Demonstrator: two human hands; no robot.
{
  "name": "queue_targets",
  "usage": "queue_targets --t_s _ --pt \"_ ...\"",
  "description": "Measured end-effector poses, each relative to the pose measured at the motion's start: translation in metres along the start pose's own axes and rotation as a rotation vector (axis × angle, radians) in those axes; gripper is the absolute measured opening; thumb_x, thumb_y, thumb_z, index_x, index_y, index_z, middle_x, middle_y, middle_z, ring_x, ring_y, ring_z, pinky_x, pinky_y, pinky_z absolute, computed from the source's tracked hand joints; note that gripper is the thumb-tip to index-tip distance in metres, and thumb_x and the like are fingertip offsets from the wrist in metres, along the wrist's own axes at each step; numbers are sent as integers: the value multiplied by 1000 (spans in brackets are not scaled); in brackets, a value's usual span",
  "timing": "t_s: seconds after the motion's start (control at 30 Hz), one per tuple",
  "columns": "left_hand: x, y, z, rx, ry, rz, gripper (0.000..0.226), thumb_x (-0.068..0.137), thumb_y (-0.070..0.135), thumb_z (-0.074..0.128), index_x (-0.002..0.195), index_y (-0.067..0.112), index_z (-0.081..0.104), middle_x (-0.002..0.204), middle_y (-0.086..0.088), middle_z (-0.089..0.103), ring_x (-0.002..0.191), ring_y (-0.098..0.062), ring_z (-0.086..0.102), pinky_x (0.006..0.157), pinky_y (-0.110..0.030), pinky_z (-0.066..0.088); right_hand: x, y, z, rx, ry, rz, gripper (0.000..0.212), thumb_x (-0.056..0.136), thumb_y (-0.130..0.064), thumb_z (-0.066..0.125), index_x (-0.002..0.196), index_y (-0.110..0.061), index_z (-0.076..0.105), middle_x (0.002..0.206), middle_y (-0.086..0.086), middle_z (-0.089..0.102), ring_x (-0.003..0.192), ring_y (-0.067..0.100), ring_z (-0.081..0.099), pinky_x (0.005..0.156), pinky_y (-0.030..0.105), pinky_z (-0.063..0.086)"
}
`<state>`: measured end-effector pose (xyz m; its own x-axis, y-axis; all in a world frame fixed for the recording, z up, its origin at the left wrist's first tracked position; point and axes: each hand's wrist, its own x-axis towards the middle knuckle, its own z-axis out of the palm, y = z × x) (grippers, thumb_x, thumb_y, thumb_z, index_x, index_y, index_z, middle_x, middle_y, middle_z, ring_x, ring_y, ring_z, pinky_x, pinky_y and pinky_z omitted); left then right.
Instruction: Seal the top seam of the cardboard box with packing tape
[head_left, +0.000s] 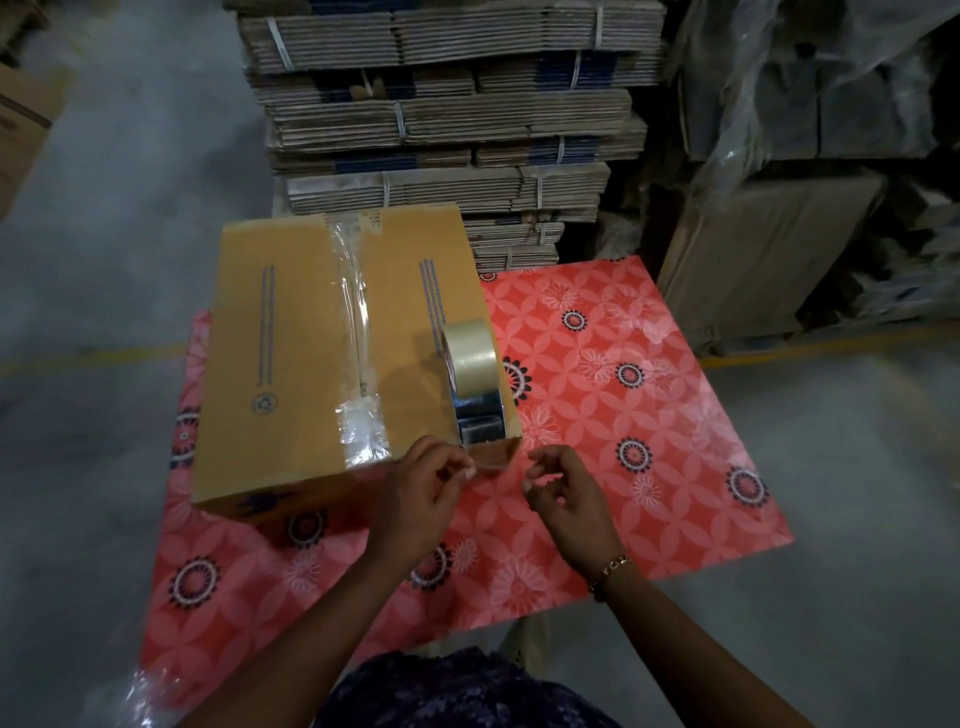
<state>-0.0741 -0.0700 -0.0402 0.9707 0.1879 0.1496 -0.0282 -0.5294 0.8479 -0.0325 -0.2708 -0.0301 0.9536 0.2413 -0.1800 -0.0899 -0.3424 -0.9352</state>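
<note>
A brown cardboard box (291, 353) lies on the red flowered table cover (623, 405). Clear packing tape (356, 332) runs along its top seam, with a wrinkled patch at the near end. A tape dispenser (475, 384) holding a pale roll stands on the box's near right corner. My left hand (421, 493) is at the box's near edge just below the dispenser, thumb and forefinger pinched together. Whether clear tape is between them is not discernible. My right hand (563, 493) hovers over the table to the right of the box corner, fingers loosely curled around nothing.
Strapped bundles of flattened cartons (441, 104) are stacked behind the table. Plastic-wrapped goods (810, 104) and a large carton (753, 260) stand at the right. Another box (21, 124) is at the far left. Grey concrete floor surrounds the table.
</note>
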Motion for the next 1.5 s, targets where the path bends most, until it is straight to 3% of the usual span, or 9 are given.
queue_targets --t_s 0.13,0.3,0.4,0.63,0.8,0.97,1.13,1.3,1.5 --pt "2 5 -2 -23 -7 -28 11 88 10 74 87 20 69 93 10 62 88 -6 62 73 -15 47 12 -10 6 -119 -40 -137 23 87 -10 71 104 -22 63 103 -4 64 71 8 60 65 14 46" --pt "5 3 -1 -30 -29 -50 12 88 11 73 87 21 68 95 9 61 89 -6 62 72 -14 46 26 -11 5 -193 -68 -256 11 88 -11 70 96 -16 65 99 0 62 83 15 62 71 27 53" --pt "7 0 0 -46 -49 -87 12 88 13 73 87 23 68 95 10 62 89 -6 62 72 -13 46 28 -10 3 -223 -83 -266 4 89 -13 71 90 -13 67 95 0 62 83 13 61 71 25 52" --pt "8 -4 2 -278 -84 -313 11 89 18 74 86 27 69 83 6 71 70 -7 62 64 -27 49 36 -15 -1 -172 -169 -114 4 88 -15 72 88 -13 69 90 -2 69 69 6 60 64 19 50" --pt "11 -1 3 -376 -77 -431 6 85 24 76 83 26 70 79 -7 73 65 -20 65 54 -37 54 46 -22 -4 -124 -220 12 3 85 -9 74 83 -9 72 73 -6 69 57 2 59 56 15 45" --pt "12 3 7 -375 -53 -513 11 88 20 75 82 26 69 88 -9 73 80 -28 74 53 -35 58 54 -31 -5 -130 -250 119 10 84 -5 69 78 -13 71 70 1 68 58 7 61 49 12 44" --pt "14 10 12 -408 -4 -561 14 89 17 73 77 21 67 78 -4 75 74 -24 75 52 -34 56 62 -35 -3 -149 -238 211 6 80 -8 68 79 -8 74 79 16 74 61 17 66 46 18 43" --pt "17 12 19 -505 53 -647 16 88 8 70 75 14 63 74 -7 74 74 -27 76 58 -35 54 67 -37 -1 -182 -268 234 7 79 -13 69 83 -8 72 84 17 76 62 17 67 51 27 44" --pt "20 19 22 -618 116 -729 15 89 2 67 77 9 62 73 -9 69 68 -21 69 51 -28 53 41 -29 0 184 -170 393 29 81 -29 67 104 -11 63 86 8 71 59 19 61 47 22 37"
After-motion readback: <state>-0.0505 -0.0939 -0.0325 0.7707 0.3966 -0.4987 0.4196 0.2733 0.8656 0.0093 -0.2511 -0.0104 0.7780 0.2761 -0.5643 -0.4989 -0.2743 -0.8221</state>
